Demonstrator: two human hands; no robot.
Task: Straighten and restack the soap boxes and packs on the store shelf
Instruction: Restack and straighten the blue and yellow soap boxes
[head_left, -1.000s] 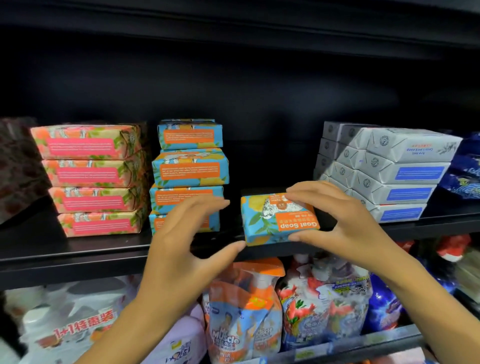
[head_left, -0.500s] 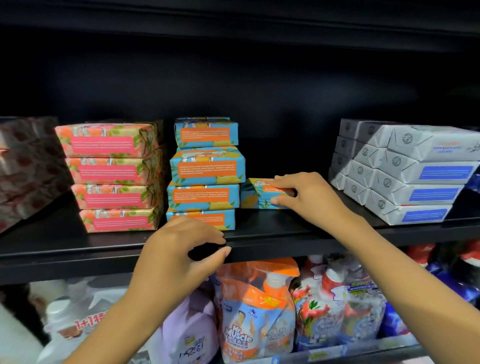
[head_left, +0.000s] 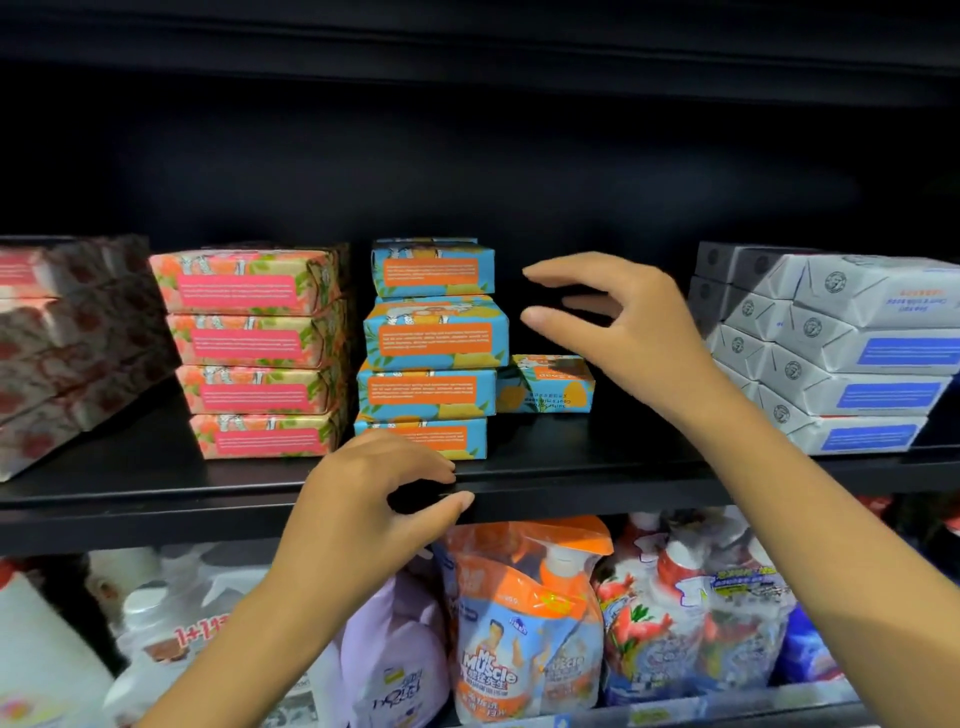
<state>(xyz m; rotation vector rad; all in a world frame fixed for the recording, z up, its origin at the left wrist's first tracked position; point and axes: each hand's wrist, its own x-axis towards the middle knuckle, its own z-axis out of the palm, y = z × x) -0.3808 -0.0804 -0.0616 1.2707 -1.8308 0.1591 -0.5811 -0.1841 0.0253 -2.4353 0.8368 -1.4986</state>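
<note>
The right hand (head_left: 631, 332) is hovering above and just to the right of a lone blue-and-orange soap box (head_left: 545, 385). Its fingers are loosely curled and spread, gripping nothing and not touching the box. That box is lying flat on the black shelf (head_left: 597, 462), set back from the front edge, with its left end just beside or touching the blue stack (head_left: 434, 353) of 4 boxes; I cannot tell which. The stack is sitting unevenly, its boxes shifted sideways from one another. The left hand (head_left: 374, 501) is hanging at the shelf's front lip below that stack, fingers and thumb curved with a gap between them, holding nothing. A pink stack (head_left: 254, 353) of 4 boxes is standing just left of the blue one, and white packs (head_left: 852, 358) are lying piled well to the right. A Mr Muscle pouch (head_left: 519, 629) is standing on the level below
</note>
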